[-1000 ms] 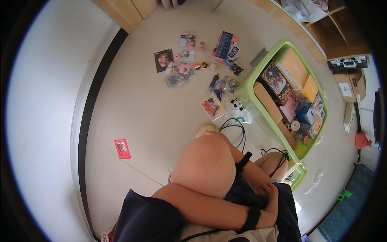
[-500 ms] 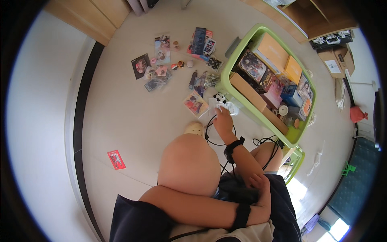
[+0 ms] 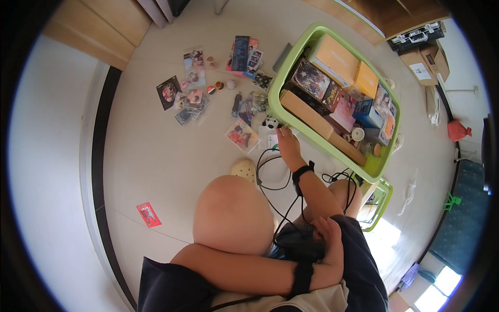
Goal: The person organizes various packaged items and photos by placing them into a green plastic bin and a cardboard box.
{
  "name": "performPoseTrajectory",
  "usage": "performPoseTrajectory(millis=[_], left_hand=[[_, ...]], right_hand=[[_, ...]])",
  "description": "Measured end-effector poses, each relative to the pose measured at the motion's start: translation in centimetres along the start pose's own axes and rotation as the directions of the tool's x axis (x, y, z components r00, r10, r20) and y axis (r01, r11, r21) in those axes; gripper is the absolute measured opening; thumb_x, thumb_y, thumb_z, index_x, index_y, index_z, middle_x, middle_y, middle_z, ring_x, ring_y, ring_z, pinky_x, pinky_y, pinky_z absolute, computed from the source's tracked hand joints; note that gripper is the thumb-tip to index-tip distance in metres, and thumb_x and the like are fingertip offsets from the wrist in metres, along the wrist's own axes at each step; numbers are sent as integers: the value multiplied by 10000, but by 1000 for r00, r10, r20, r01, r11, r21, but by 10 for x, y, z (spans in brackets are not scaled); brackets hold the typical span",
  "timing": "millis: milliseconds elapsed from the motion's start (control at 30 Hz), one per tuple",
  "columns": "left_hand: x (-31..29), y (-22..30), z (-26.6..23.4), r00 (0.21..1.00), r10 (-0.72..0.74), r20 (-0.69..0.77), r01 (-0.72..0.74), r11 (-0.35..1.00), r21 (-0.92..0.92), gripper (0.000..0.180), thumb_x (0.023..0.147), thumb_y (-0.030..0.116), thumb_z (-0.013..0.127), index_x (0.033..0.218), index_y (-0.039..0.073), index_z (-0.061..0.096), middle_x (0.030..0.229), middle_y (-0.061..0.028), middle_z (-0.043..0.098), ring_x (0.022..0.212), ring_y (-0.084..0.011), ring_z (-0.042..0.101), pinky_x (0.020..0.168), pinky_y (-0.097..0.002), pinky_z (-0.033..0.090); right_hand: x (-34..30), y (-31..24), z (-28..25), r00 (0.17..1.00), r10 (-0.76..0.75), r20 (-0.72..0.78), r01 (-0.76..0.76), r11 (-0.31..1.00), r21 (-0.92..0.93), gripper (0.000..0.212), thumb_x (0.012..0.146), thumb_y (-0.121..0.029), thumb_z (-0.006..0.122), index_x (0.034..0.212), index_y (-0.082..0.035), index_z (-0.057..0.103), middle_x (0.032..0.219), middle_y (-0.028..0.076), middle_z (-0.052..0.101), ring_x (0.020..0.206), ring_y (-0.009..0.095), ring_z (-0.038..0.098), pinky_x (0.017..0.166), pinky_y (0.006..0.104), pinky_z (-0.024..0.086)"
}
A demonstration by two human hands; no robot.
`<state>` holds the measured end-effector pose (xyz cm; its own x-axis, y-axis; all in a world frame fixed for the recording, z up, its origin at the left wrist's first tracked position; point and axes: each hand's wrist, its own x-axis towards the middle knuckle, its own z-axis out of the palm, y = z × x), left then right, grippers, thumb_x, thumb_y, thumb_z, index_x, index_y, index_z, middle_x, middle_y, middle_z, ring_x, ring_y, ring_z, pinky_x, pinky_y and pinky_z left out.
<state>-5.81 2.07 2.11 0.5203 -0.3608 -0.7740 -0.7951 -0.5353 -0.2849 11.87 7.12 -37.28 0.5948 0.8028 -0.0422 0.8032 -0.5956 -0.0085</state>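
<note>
My right hand (image 3: 289, 144) reaches forward to the floor, fingers stretched out. Its fingertips are beside a small black-and-white panda figure (image 3: 271, 122), and a clear packet with a white card (image 3: 271, 141) lies partly under the hand. My left hand (image 3: 331, 235) lies across my lap by my right forearm, its fingers loosely bent and apart, holding nothing I can see. Left of the panda is a flat colourful picture card (image 3: 243, 135) in a clear sleeve. Dark charms (image 3: 242, 107) and a clear packet (image 3: 259, 102) sit just beyond it.
A green-rimmed bin (image 3: 332, 139) full of boxes stands to the right. Photo cards (image 3: 194, 65), round badges (image 3: 219, 85) and booklets (image 3: 240, 54) are spread farther off. A black cable (image 3: 260, 179) loops near my shoe (image 3: 243, 169). One red card (image 3: 149, 215) lies at left.
My right hand has moved forward, closer to the panda figure, and its fingers have straightened. The view has shifted slightly. My left hand stays on my lap.
</note>
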Motion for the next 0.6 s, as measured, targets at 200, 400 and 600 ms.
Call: performPoseTrajectory(millis=[200,400,600], left_hand=[[4,3,9,974,-118,-196,73,972,-223,307,939,129,544,1207,51,670,1174,-114,686,1116,-320,627,1014,-587,388],[4,-2,1,902,-137,-410,-18,936,-353,302,930,126,556,1186,47,694,1140,-104,699,1072,-306,638,992,-568,412],[5,-7,-3,895,-72,-441,-93,935,-342,292,918,120,571,1155,40,720,1098,-92,713,1018,-290,649,962,-545,439]], right_hand=[[7,-23,0,979,-202,0,201,971,-132,646,665,-266,864,1240,-102,619,1200,115,559,1168,281,549,971,403,461],[-6,-3,-33,865,-203,459,164,979,124,432,739,-271,808,1076,-92,605,1032,119,632,990,312,635,822,441,513],[-8,-16,-165,892,-292,345,262,956,132,196,899,-176,639,1043,-72,554,926,106,677,825,304,687,697,409,534]])
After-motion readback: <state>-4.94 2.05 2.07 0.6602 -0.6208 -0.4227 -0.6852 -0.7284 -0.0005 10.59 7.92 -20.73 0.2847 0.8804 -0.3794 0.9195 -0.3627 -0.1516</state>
